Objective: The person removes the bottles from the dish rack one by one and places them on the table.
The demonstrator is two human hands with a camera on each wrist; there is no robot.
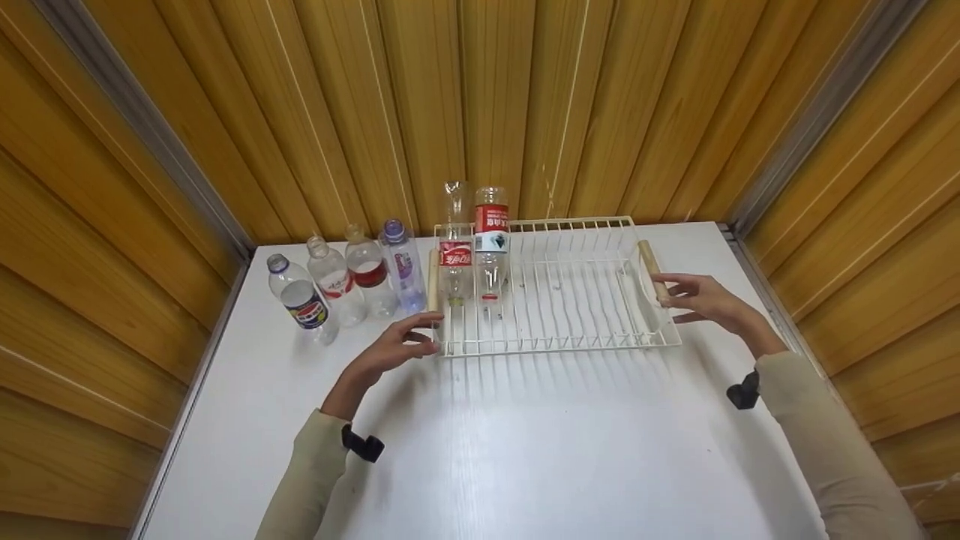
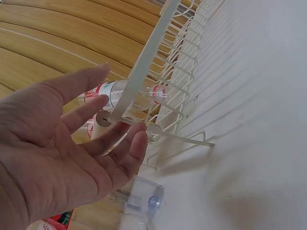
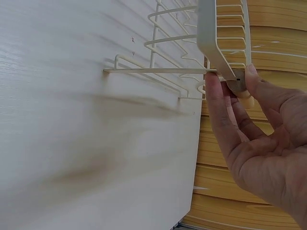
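Head: we see the rack [image 1: 559,350] on the table [image 1: 540,450], two upturned bottles [image 1: 492,238] in it, left hand [image 1: 395,347] and right hand [image 1: 703,298] at its ends. Left wrist: we note a wide grip at the rack's corner. Right wrist: we see the right hand pinching a handle [image 3: 237,82].

six bottles [image 1: 405,271], one rack [image 1: 555,347], two handles [image 1: 649,259]; one table [image 1: 540,450]
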